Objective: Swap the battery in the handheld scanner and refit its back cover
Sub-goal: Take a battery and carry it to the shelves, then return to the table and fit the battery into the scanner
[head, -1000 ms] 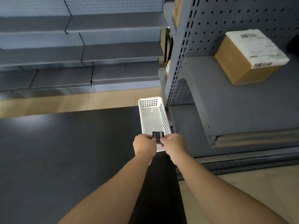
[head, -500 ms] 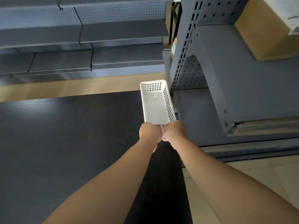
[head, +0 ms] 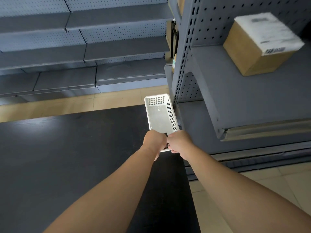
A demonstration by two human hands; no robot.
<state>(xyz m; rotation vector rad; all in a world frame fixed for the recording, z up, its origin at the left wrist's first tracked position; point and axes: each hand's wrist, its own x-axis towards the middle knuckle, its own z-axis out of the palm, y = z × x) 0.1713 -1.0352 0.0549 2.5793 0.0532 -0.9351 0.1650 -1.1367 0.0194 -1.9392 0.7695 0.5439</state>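
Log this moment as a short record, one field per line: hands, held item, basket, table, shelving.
left hand: left hand closed around a small dark object, over the near end of the basket
right hand: right hand closed on the same object, beside the left
held item: small dark object, mostly hidden between the hands; cannot tell what it is
basket: white perforated basket, visible part of its floor bare
table: dark table, basket at its right edge
shelving: grey shelf unit on the right, carrying a cardboard box with a white label
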